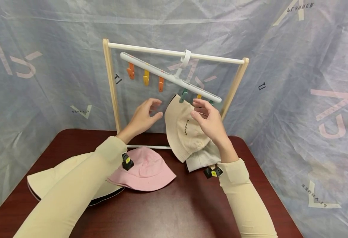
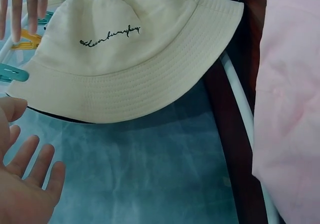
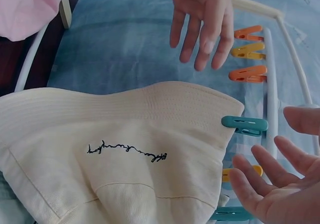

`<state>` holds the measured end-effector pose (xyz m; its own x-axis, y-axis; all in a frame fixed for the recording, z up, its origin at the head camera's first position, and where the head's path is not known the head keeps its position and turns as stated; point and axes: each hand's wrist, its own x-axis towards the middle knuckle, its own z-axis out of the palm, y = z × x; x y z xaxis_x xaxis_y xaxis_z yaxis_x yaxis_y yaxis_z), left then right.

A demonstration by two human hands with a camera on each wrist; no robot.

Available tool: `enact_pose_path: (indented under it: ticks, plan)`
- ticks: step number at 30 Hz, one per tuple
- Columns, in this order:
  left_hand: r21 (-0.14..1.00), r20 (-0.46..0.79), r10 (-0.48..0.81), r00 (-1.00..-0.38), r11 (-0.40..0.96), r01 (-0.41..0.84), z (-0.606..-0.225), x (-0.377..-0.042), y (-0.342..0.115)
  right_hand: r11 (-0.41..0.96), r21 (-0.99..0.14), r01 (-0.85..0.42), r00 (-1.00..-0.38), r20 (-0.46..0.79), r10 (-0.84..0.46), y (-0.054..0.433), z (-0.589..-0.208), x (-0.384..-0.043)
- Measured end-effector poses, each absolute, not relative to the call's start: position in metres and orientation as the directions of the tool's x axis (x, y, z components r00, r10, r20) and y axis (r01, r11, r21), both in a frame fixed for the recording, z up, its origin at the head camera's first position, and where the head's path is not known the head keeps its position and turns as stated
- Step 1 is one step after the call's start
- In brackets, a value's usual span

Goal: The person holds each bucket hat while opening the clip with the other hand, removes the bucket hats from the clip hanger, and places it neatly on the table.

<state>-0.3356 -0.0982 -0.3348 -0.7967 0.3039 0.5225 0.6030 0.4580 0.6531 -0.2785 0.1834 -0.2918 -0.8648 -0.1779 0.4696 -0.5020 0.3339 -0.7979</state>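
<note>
A cream bucket hat point(image 1: 181, 127) with dark stitched lettering hangs by its brim from a green clip point(image 3: 245, 124) on a white clip hanger point(image 1: 153, 68). The hanger tilts down to the right. My left hand point(image 1: 144, 115) is held up left of the hat, fingers loosely bent, with nothing in it. In front of the hat's right side, close to the clips, my right hand point(image 1: 210, 120) is also bare, its fingers point(image 3: 260, 169) spread. Behind the cream hat, a pale whitish hat point(image 1: 205, 157) shows only in part.
The hanger hooks over a white rod point(image 1: 150, 49) on a wooden-legged rack point(image 1: 112, 89). Orange clips point(image 1: 161, 84) and a yellow clip point(image 1: 146, 78) dangle at its left. On the dark red table point(image 1: 174, 211) lie a pink bucket hat point(image 1: 145, 168) and a cream hat point(image 1: 55, 172), partly behind my left sleeve.
</note>
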Motion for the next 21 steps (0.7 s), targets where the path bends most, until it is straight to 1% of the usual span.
enact_pose_path:
  ticks: [17, 21]
  plan:
    - [0.742, 0.446, 0.301, -0.843, 0.402, 0.536, -0.33, -0.353, -0.067, 0.321, -0.81, -0.491, -0.871, 0.458, -0.176, 0.179, -0.288, -0.278]
    - [0.75, 0.447, 0.29, -0.846, 0.394, 0.532, -0.33, -0.356, -0.062, 0.321, -0.809, -0.493, -0.87, 0.459, -0.178, 0.178, -0.287, -0.279]
